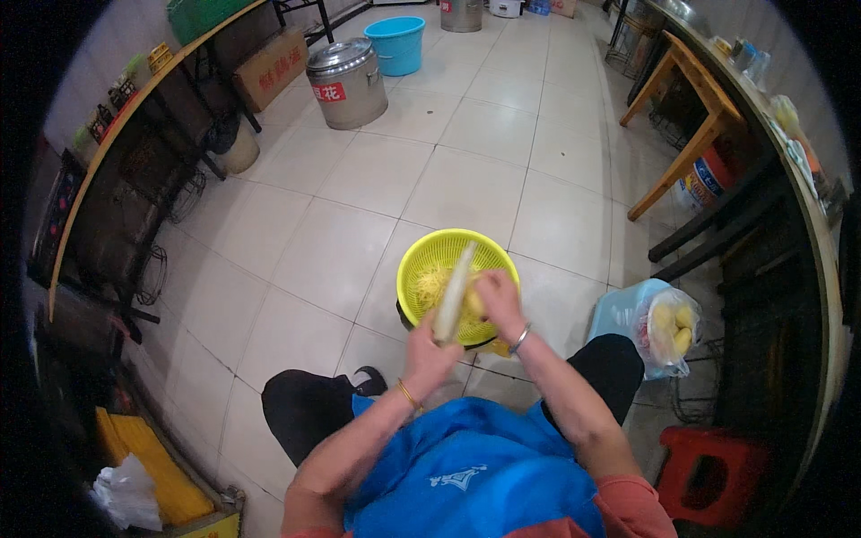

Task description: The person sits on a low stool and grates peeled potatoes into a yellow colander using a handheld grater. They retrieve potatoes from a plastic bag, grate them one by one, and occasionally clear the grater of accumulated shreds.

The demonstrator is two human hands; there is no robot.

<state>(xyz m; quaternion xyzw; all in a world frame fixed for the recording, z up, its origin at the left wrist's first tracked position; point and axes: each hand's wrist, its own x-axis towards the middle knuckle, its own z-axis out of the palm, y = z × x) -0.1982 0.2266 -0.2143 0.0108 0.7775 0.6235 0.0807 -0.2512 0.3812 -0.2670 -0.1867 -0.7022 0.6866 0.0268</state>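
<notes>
A long, narrow grater (456, 292) stands at a slant over a yellow plastic colander (407, 269). My left hand (432, 358) is closed around its near end. In my right hand (499, 300) is a yellowish peeled potato (475, 304), held at the grater's right side and mostly covered by my fingers. Thin yellow shreds (430, 285) lie in the colander below. To my right, several peeled potatoes (672, 325) sit in a bowl lined with a clear plastic bag (687, 297), on a light blue stool (615, 309).
A lidded metal pot (348, 87), a blue bucket (397, 47) and a bin (239, 149) stand on the tiled floor ahead. Tables line both sides, with a wooden stool (706, 101) at the right one. A red plastic stool (713, 471) is close by my right side.
</notes>
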